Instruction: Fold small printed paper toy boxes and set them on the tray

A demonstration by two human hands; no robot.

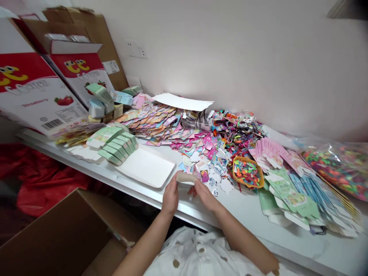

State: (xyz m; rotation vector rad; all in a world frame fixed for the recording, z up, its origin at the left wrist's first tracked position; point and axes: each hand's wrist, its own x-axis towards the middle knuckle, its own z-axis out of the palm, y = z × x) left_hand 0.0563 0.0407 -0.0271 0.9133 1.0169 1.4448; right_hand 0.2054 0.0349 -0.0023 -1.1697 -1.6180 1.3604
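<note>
My left hand [170, 198] and my right hand [204, 194] are both closed on a small pale flat paper box [186, 178], held between them just above the front part of the white table [253, 214]. The left hand pinches its left end, the right its right end. Right behind the box lie several loose stickers and cut-out cards [207, 170]. An orange basket [247, 172] of colourful small pieces sits to the right of my hands.
A white sheet [146, 166] and stacked green folded boxes [116, 145] lie to the left. Pink, green and blue flat cartons [290, 184] fan out on the right. An open brown cardboard box [71, 234] stands below left. Red-and-white strawberry cartons [37, 88] lean at far left.
</note>
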